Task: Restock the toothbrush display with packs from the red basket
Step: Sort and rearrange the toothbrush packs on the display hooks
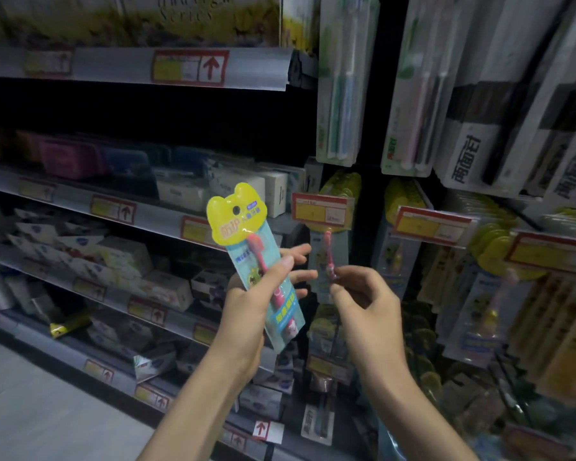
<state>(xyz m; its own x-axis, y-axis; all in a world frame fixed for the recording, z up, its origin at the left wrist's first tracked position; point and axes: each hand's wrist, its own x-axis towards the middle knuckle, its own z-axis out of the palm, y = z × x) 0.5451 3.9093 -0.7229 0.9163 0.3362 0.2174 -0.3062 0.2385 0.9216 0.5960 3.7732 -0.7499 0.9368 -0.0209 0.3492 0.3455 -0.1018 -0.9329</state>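
My left hand (263, 294) grips a child's toothbrush pack (246, 241) with a yellow bear-shaped top, a round hang hole and a pink brush inside; it is held upright and tilted slightly left. My right hand (363, 294) pinches the lower part of a matching pack (328, 257) that hangs on a peg under a red and yellow price tag (320, 211). More yellow-topped packs (406, 201) hang on pegs to the right. The red basket is out of view.
Adult toothbrush packs (343, 78) hang above the pegs. Shelves of boxed goods (167, 281) with price strips run along the left. Grey floor (30, 410) shows at the lower left. Further packs hang low on the display (320, 420).
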